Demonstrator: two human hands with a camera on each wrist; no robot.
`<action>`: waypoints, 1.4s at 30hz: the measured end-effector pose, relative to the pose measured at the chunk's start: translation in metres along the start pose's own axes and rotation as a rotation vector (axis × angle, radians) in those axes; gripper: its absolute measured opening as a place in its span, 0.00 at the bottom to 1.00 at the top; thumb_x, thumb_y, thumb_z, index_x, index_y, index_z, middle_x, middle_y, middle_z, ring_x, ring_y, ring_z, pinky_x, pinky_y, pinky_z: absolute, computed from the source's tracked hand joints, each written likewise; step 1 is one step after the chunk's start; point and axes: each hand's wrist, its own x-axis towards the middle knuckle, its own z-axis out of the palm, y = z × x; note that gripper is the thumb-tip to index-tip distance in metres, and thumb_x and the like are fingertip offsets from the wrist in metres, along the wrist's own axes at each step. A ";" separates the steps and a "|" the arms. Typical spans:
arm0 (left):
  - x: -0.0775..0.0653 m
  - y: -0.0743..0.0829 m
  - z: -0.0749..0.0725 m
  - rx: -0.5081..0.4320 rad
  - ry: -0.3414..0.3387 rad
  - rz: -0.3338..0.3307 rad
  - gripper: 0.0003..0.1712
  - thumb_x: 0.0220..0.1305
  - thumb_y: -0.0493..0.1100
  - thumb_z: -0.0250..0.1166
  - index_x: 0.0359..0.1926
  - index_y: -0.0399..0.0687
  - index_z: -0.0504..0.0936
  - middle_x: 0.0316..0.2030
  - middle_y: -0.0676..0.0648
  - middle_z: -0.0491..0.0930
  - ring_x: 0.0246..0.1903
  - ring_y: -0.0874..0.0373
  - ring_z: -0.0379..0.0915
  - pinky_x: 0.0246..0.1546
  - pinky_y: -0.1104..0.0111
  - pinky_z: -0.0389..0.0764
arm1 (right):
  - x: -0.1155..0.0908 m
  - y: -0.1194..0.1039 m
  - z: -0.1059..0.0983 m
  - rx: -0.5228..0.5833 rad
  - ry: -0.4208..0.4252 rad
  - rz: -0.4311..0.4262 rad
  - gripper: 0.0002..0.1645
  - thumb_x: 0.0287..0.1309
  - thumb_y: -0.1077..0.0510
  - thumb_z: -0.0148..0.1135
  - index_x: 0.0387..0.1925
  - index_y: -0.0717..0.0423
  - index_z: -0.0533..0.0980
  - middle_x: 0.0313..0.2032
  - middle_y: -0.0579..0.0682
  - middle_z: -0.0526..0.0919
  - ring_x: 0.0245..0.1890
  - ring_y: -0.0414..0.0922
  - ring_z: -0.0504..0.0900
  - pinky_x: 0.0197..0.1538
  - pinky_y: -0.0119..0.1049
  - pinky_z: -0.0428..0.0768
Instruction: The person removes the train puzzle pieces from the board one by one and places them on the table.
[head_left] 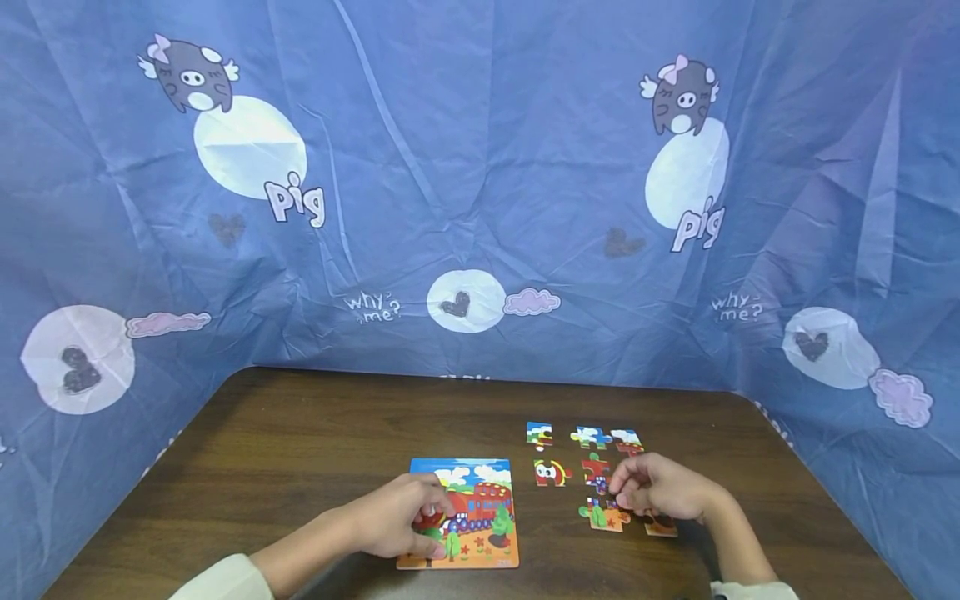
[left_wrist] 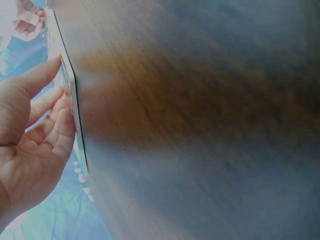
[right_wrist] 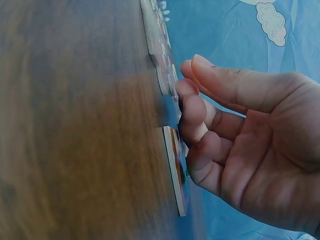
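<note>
A square picture board [head_left: 480, 533] with a red train on it lies on the table. My left hand [head_left: 401, 512] rests on its left part, thumb and fingers spread apart and touching it, as the left wrist view also shows. Over the loose jigsaw pieces at the right is my right hand [head_left: 663, 487], its fingers loosely bent. Its fingertips are close to a red train piece [head_left: 596, 471] and a piece with a green tree [head_left: 603, 517]. Another piece [head_left: 662, 528] lies partly under this hand. In the right wrist view, nothing shows between thumb and forefinger [right_wrist: 187, 87].
Further jigsaw pieces lie between the board and my right hand: a face piece [head_left: 550, 472], a landscape piece [head_left: 539, 433], a sky piece [head_left: 591, 437] and a cloud piece [head_left: 627, 440]. A blue printed cloth [head_left: 465, 208] hangs around the brown table [head_left: 322, 433].
</note>
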 end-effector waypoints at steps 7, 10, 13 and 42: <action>-0.001 0.000 0.000 0.002 0.003 -0.006 0.21 0.56 0.49 0.79 0.49 0.52 0.85 0.38 0.60 0.74 0.34 0.68 0.70 0.37 0.72 0.76 | 0.000 -0.003 0.000 0.002 0.002 -0.008 0.08 0.64 0.68 0.61 0.42 0.71 0.75 0.31 0.52 0.78 0.27 0.39 0.74 0.30 0.30 0.75; -0.001 0.001 0.000 0.003 0.006 -0.009 0.21 0.56 0.49 0.79 0.49 0.51 0.85 0.38 0.60 0.74 0.35 0.68 0.69 0.38 0.72 0.76 | 0.000 -0.006 0.000 0.008 -0.003 -0.018 0.08 0.64 0.70 0.60 0.43 0.71 0.75 0.31 0.52 0.77 0.27 0.40 0.73 0.29 0.30 0.75; -0.001 0.002 0.000 0.005 0.004 -0.013 0.21 0.56 0.49 0.79 0.49 0.51 0.85 0.38 0.60 0.74 0.35 0.68 0.69 0.38 0.72 0.76 | 0.000 -0.010 0.000 -0.012 -0.004 -0.036 0.09 0.63 0.70 0.59 0.44 0.71 0.75 0.32 0.53 0.78 0.28 0.40 0.74 0.29 0.31 0.75; -0.005 -0.005 -0.005 0.001 0.060 0.075 0.18 0.63 0.52 0.74 0.49 0.47 0.87 0.39 0.57 0.77 0.36 0.65 0.71 0.37 0.72 0.76 | 0.033 -0.068 0.041 -0.179 -0.054 -0.090 0.10 0.68 0.62 0.64 0.48 0.62 0.78 0.30 0.47 0.79 0.26 0.38 0.74 0.32 0.31 0.74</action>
